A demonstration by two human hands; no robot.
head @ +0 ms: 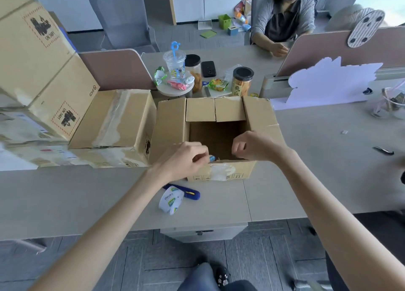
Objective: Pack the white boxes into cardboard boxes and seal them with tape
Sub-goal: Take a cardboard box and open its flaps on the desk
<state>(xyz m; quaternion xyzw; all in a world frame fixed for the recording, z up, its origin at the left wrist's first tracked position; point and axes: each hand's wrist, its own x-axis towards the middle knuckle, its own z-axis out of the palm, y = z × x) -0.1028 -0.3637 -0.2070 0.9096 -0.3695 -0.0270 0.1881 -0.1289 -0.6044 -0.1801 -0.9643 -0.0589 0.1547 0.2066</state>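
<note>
left hand point(188, 159) pinches small blue item point(212, 158) at open box point(171, 126) rim; right hand point(256, 146) curled, hold unclear. tape roll point(172, 199), cutter point(190, 193) nearby.

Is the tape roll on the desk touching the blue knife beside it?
Touching. The head view shows the tape roll lying across the blue knife: the roll covers the knife's middle, and the knife's ends stick out on both sides of it.

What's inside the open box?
Only bare brown walls and a dark floor show inside the box, nothing else in sight. The left hand, pinching a small blue thing, and the right hand cover its near edge.
</note>
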